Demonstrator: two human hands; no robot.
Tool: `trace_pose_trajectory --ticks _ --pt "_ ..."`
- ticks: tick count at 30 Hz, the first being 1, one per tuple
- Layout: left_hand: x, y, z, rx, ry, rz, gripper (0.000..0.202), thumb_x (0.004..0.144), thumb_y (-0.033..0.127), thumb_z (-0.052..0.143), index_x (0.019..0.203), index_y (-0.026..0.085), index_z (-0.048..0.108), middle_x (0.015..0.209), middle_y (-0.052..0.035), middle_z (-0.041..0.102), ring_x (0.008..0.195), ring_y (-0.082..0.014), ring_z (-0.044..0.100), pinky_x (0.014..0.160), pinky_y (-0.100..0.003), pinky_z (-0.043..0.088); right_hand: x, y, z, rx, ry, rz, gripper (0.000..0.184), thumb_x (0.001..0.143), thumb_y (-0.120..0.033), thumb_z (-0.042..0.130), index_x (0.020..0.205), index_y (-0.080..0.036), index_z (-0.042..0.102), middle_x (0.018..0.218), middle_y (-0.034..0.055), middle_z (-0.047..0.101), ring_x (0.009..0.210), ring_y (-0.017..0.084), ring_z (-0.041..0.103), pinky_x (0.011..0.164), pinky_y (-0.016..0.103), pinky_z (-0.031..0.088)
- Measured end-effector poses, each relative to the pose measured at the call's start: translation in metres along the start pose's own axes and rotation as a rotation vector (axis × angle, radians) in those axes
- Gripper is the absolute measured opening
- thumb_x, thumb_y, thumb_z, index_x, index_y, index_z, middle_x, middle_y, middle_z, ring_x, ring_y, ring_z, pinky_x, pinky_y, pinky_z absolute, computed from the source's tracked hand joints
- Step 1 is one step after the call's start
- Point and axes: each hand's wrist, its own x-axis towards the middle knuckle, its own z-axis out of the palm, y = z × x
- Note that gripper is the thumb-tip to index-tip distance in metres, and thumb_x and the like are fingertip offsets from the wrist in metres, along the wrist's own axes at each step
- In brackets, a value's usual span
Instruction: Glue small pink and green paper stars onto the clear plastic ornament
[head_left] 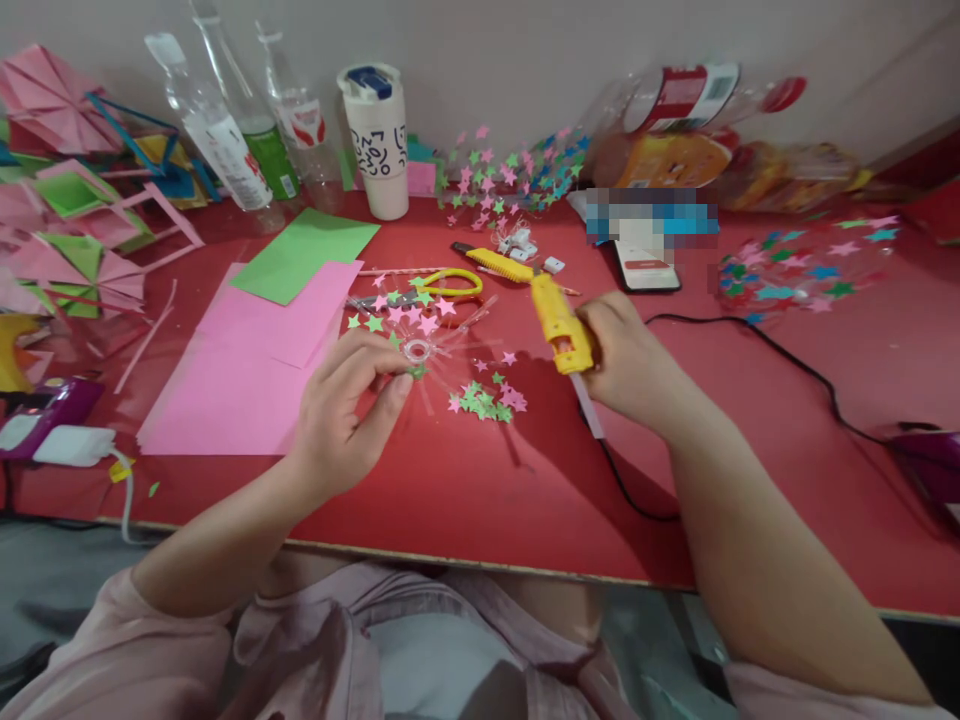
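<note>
Glue gun (pixel 553 308) gripped in my right hand (pixel 631 358), my left hand (pixel 341 408) pinches a green star (pixel 418 372). I'd keep nozzle (pixel 536 273) and fingertips (pixel 406 382) apart.

Tilted yellow glue gun (pixel 556 318), clear star-studded piece (pixel 418 358), ring upward

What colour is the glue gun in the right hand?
Yellow: the glue gun in the right hand shows best in the head view.

The person is wearing a dusty-pink overshirt (pixel 300 650), which is hanging open over a pale grey-white top (pixel 435 660). Loose pink sleeves (pixel 165 650) are ending around the elbows; the left hand (pixel 349 410) and right hand (pixel 634 365) are showing bare.
</note>
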Motion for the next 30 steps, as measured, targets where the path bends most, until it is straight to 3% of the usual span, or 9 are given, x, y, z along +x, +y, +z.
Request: trace_pose_trajectory --ticks 3,6,9,12,14,17,21,26,30 --pt "-0.001 0.003 -0.003 -0.065 -0.046 -0.066 0.009 0.088 0.015 0.05 0.083 0.021 0.055 0.08 -0.0013 0.058 0.079 -0.0151 0.055 0.068 -0.03 0.047 -0.005 0.022 0.016 -0.075 -0.126 -0.009 0.026 0.066 -0.015 0.055 0.092 -0.018 0.057 0.092 0.0111 0.059 0.082 0.026 0.058 0.066 0.039 0.046" --pt "0.0 0.006 -0.006 -0.141 -0.068 -0.131 0.011 0.089 0.015 0.049 0.081 0.021 0.054 0.078 -0.0009 0.056 0.078 -0.0147 0.054 0.068 -0.03 0.046 -0.008 0.025 0.021 -0.146 -0.158 -0.001 0.042 0.062 -0.01 0.053 0.102 -0.019 0.058 0.102 0.012 0.06 0.09 0.028 0.059 0.073 0.042 0.048" --pt "0.001 0.007 -0.01 -0.196 -0.096 -0.183 0.012 0.09 0.014 0.047 0.082 0.021 0.053 0.079 -0.001 0.055 0.077 -0.0143 0.053 0.068 -0.03 0.045 -0.004 0.001 0.007 -0.184 -0.022 0.011 0.049 0.067 -0.01 0.053 0.115 -0.02 0.054 0.119 0.0137 0.057 0.105 0.032 0.056 0.084 0.049 0.047" --pt "0.001 0.008 -0.012 -0.254 -0.154 -0.195 0.013 0.09 0.013 0.045 0.081 0.02 0.052 0.079 -0.0009 0.054 0.076 -0.0135 0.051 0.069 -0.029 0.044 0.004 -0.048 -0.018 -0.027 0.209 -0.098 0.022 0.08 -0.011 0.054 0.099 -0.022 0.057 0.099 0.0094 0.065 0.096 0.025 0.061 0.084 0.043 0.049" --pt "0.001 0.008 -0.012 -0.296 -0.205 -0.199 0.014 0.091 0.014 0.044 0.08 0.02 0.05 0.079 -0.0007 0.053 0.075 -0.0131 0.051 0.069 -0.028 0.043 0.01 -0.082 -0.029 0.085 0.268 -0.247 0.016 0.083 -0.011 0.057 0.092 -0.024 0.057 0.089 0.0053 0.066 0.089 0.02 0.062 0.083 0.039 0.051" --pt "0.001 0.009 -0.013 -0.342 -0.278 -0.223 0.014 0.09 0.014 0.043 0.078 0.02 0.049 0.077 -0.0002 0.051 0.072 -0.013 0.049 0.067 -0.028 0.042 0.017 -0.117 -0.031 0.138 0.236 -0.494 0.015 0.082 -0.011 0.062 0.091 -0.022 0.058 0.088 0.0026 0.067 0.083 0.015 0.06 0.083 0.035 0.052" --pt "0.002 0.011 -0.014 -0.403 -0.337 -0.278 0.017 0.088 0.011 0.041 0.074 0.02 0.046 0.073 0.0011 0.049 0.068 -0.0119 0.047 0.062 -0.026 0.041 0.023 -0.127 -0.019 0.115 0.274 -0.613 0.012 0.08 -0.011 0.067 0.087 -0.019 0.061 0.085 0.0011 0.066 0.084 0.014 0.058 0.088 0.033 0.051" --pt "0.004 0.013 -0.014 -0.417 -0.343 -0.332 0.019 0.087 0.012 0.043 0.07 0.02 0.045 0.071 0.0012 0.049 0.066 -0.0118 0.047 0.059 -0.026 0.042 0.021 -0.126 -0.013 0.115 0.257 -0.587 0.012 0.079 -0.01 0.067 0.085 -0.02 0.062 0.083 0.0007 0.064 0.081 0.014 0.057 0.083 0.033 0.052" --pt "0.005 0.013 -0.016 -0.322 -0.293 -0.286 0.013 0.087 0.013 0.046 0.079 0.02 0.054 0.073 0.0007 0.054 0.066 -0.0117 0.05 0.058 -0.025 0.044 0.023 -0.126 -0.021 0.08 0.258 -0.574 0.014 0.08 -0.01 0.064 0.083 -0.023 0.061 0.08 -0.0005 0.064 0.075 0.013 0.055 0.08 0.032 0.053"
